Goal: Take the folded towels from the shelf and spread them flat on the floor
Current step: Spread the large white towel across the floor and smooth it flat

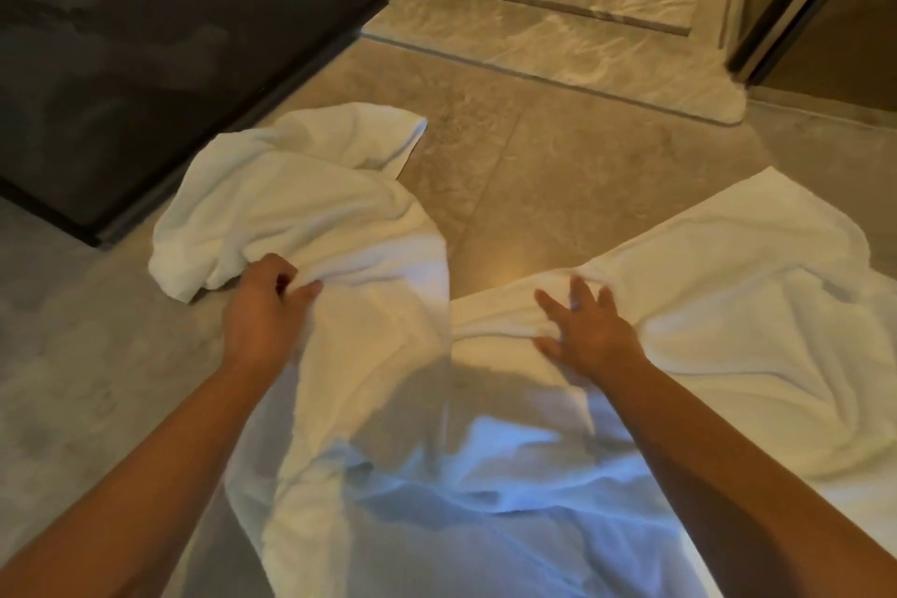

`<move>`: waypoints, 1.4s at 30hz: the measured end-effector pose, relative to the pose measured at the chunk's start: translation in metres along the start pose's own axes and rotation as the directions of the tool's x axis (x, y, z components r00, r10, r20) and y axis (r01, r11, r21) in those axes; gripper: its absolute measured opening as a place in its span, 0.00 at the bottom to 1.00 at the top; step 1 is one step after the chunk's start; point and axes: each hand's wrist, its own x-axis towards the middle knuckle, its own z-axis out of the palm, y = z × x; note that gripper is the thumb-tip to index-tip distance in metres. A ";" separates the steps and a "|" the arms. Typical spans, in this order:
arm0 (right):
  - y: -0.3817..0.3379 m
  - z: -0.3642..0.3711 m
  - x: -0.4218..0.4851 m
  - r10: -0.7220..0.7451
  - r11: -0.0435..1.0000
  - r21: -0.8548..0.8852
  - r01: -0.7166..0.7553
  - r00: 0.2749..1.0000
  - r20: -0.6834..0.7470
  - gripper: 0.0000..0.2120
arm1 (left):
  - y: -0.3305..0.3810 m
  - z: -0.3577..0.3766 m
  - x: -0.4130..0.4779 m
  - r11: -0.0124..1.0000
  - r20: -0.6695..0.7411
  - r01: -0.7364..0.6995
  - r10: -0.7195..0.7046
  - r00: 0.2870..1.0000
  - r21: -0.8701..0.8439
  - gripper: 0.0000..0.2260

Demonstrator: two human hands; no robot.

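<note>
The white terry towels [485, 490] lie on the beige stone-tile floor [558, 170], rumpled and overlapping; how many there are is unclear. A hard tug on the bunched left part could drag the flatter cloth into new wrinkles, or heap it against the dark glass panel [170, 39]. The left hand [264, 301] clenches a fold of that bunch. The right hand [587, 330], fingers spread, presses down on a ridge of towel.

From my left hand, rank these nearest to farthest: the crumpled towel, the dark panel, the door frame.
1. Crumpled towel: gripped by the left hand.
2. Dark panel: just beyond, on the left.
3. Door frame: far off, upper right.
</note>
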 end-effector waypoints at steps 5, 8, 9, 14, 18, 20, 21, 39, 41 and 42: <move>0.031 -0.007 -0.006 0.194 0.968 0.172 -0.181 0.979 -0.064 0.32 | -0.035 -0.054 -0.024 0.972 -0.222 0.123 -0.167 0.961 -0.200 0.06; 0.055 -0.017 -0.015 0.299 0.939 0.180 -0.292 0.954 -0.010 0.33 | -0.068 -0.071 -0.040 0.956 -0.246 0.247 -0.281 0.928 -0.160 0.08; 0.060 -0.021 -0.018 0.324 0.930 0.174 -0.323 0.946 0.022 0.33 | -0.078 -0.072 -0.047 0.949 -0.206 0.286 -0.309 0.929 -0.134 0.07; 0.025 -0.048 -0.022 0.277 0.958 0.085 -0.275 0.961 -0.014 0.31 | -0.100 -0.064 -0.077 0.893 0.183 0.433 -0.449 0.874 0.126 0.06; -0.064 -0.047 -0.014 -0.327 0.938 0.052 0.343 0.924 -0.197 0.24 | -0.086 -0.070 -0.067 0.825 0.338 0.288 -0.481 0.809 0.486 0.08; -0.092 -0.038 -0.011 -0.437 0.893 0.049 0.447 0.889 -0.134 0.22 | -0.069 -0.077 -0.052 0.836 0.230 0.231 -0.384 0.894 0.497 0.09; -0.096 -0.033 -0.010 -0.439 0.892 0.059 0.448 0.890 -0.118 0.21 | -0.060 -0.078 -0.045 0.874 0.157 0.169 -0.265 0.951 0.455 0.10; -0.076 -0.030 0.029 -0.074 0.953 0.280 0.116 0.985 -0.157 0.09 | -0.051 0.023 -0.019 0.929 0.555 -0.096 -0.129 0.822 0.357 0.53; -0.075 -0.032 0.031 -0.079 0.967 0.235 0.096 0.994 -0.078 0.08 | -0.050 0.025 -0.020 0.914 0.535 -0.108 -0.130 0.835 0.391 0.53; -0.074 -0.032 0.030 -0.089 0.977 0.189 0.096 0.995 -0.044 0.08 | -0.049 0.027 -0.020 0.908 0.523 -0.109 -0.132 0.842 0.405 0.53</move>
